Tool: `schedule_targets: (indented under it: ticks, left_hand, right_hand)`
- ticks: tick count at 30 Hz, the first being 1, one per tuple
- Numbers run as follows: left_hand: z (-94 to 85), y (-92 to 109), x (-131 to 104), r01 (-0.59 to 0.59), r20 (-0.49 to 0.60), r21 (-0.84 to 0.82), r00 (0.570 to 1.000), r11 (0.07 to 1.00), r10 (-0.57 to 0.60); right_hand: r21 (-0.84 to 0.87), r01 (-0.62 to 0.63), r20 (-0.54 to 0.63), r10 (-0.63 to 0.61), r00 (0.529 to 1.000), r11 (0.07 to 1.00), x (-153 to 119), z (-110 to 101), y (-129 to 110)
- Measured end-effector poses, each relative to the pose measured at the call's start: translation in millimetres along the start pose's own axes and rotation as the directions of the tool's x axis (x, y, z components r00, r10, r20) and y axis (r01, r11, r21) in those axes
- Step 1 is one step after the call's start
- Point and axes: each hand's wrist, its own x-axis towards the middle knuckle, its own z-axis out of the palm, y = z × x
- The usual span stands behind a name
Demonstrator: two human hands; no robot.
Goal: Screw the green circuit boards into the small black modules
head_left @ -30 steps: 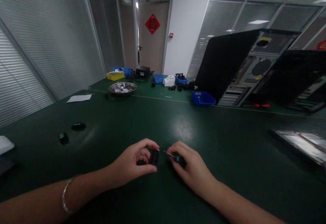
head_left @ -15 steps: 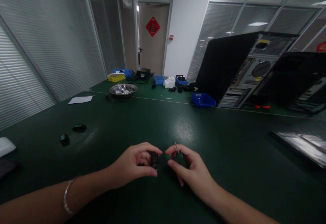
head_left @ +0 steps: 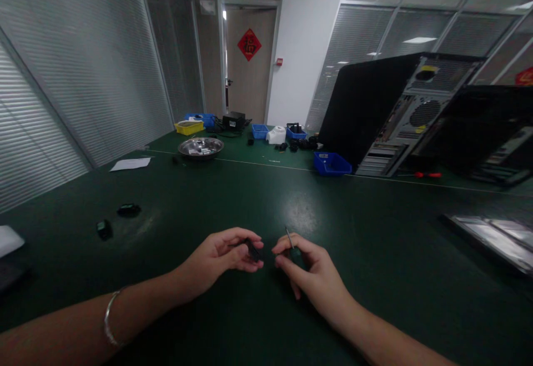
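Observation:
My left hand (head_left: 225, 255) holds a small black part (head_left: 252, 250) between thumb and fingers, just above the green table (head_left: 200, 199). Close by on the right, my right hand (head_left: 310, 266) is closed around a screwdriver (head_left: 295, 252) with a dark green handle, its thin metal shaft pointing up and away. The thumb and index finger of that hand are nearly together; whether a small piece sits between them is too dark to tell. A narrow gap separates the two hands.
Two small black devices (head_left: 104, 229) (head_left: 129, 210) lie at the left. Farther back are a metal bowl (head_left: 201, 148), a paper sheet (head_left: 130, 164) and a blue bin (head_left: 332, 164). A computer case (head_left: 370, 105) stands at the back right, a metal-framed panel (head_left: 495, 241) nearer.
The black part has turned and tilted in my left hand, and the thumb now lies across it. My right hand keeps its hold on the screwdriver; the green piece at its fingertips no longer shows clearly.

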Motion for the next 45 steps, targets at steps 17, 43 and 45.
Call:
schedule_targets:
  ticks: [17, 43, 45]
  left_hand:
    - [8.9, -3.3, 2.5, -0.027, -0.056, 0.009, 0.998, 1.000, 0.027]
    - [54.1, -2.2, -14.9, 0.009, -0.143, 0.015, 0.990, 1.000, -0.007]
    - [57.0, -0.2, -19.1, 0.005, -0.171, -0.025, 0.985, 1.000, -0.009]
  right_hand:
    - [-0.110, 0.039, 0.010, -0.039, 0.999, 0.993, -8.3, 8.2, -6.0]
    - [-0.459, 0.470, 0.111, -0.476, 0.873, 0.754, -26.3, 15.6, -14.2]
    - [-0.453, 0.490, 0.130, -0.489, 0.863, 0.745, -28.9, 16.4, -15.1]
